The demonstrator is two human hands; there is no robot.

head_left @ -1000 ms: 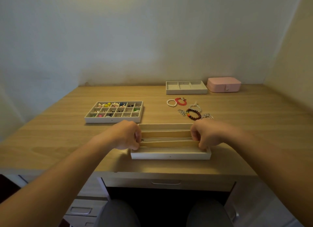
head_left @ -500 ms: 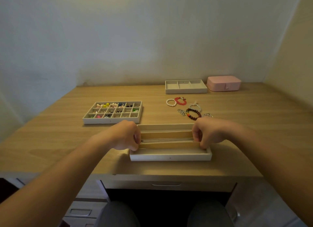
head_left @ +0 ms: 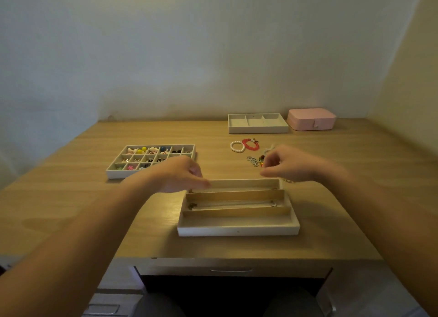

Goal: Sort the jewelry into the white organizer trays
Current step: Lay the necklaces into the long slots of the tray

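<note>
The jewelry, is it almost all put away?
Partly. The grid tray holds small pieces and a chain lies in the long tray. The right hand is at the loose bracelets, which remain on the desk.

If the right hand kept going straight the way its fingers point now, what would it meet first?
The right hand points left and slightly away, towards the beaded bracelet and silver chain right at its fingertips; likely those first, though height above the desk is unclear.
</note>
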